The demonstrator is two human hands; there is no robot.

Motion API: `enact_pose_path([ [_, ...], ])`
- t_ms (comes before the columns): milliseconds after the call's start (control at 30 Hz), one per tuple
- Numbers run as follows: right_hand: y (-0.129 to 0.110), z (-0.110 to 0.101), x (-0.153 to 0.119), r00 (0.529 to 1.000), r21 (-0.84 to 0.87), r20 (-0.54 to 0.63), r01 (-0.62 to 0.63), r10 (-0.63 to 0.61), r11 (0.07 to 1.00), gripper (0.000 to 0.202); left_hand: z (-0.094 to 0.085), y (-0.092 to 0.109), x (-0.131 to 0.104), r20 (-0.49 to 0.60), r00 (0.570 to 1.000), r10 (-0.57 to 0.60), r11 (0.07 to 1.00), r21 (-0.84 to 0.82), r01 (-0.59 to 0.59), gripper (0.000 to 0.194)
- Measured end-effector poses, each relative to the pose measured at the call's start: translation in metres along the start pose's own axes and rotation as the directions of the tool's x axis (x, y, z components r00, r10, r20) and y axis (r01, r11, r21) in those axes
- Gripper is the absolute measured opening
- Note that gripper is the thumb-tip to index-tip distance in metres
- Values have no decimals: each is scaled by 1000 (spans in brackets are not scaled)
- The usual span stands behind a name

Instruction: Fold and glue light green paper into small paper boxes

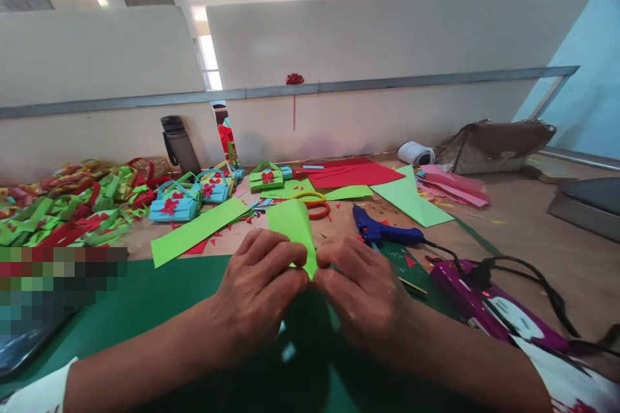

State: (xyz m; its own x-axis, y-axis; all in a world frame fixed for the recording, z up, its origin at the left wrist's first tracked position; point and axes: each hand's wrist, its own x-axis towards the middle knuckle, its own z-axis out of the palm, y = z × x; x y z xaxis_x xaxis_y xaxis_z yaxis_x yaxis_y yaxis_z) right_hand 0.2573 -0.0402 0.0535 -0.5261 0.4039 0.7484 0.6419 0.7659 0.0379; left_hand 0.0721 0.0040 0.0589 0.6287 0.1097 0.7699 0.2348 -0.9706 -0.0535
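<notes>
A bright green paper piece (290, 222) stands up between my hands above the dark green mat (159, 297). My left hand (264, 284) pinches its lower edge with thumb and curled fingers. On the other side my right hand (361, 284) pinches the same edge, the two thumbs nearly touching. The paper looks bent along its right side. Behind it lie scissors (318, 208) with orange and yellow handles. A flat green strip (198, 231) rests left of the paper, and a blue glue gun (387, 231) lies to the right.
Small blue paper bags (173, 208) and a green one (266, 179) stand behind, near a dark bottle (180, 145). Red sheets (356, 173) lie at the back. A purple power strip (498, 306) with cables is at right, a phone (33, 342) at left.
</notes>
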Motion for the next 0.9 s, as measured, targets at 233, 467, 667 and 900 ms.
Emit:
enact_pose_path([
  [233, 5, -1, -3, 997, 42, -63, -45, 47, 998, 18, -6, -5, 1, -17, 1000, -6, 994, 111, 8, 14],
  [467, 10, -8, 6, 952, 264, -170, -204, 254, 943, 15, -31, -14, 4, -174, 969, -174, 981, 48, 185, 11],
  [667, 11, -7, 14, 753, 593, -178, -432, 634, 679, 15, -24, -32, -19, 166, 285, -944, 139, -583, 800, 31],
  [900, 14, 0, 11, 571, 802, 19, -499, 821, 329, 22, -25, -26, -28, 362, -29, -932, -311, -752, 581, 35],
])
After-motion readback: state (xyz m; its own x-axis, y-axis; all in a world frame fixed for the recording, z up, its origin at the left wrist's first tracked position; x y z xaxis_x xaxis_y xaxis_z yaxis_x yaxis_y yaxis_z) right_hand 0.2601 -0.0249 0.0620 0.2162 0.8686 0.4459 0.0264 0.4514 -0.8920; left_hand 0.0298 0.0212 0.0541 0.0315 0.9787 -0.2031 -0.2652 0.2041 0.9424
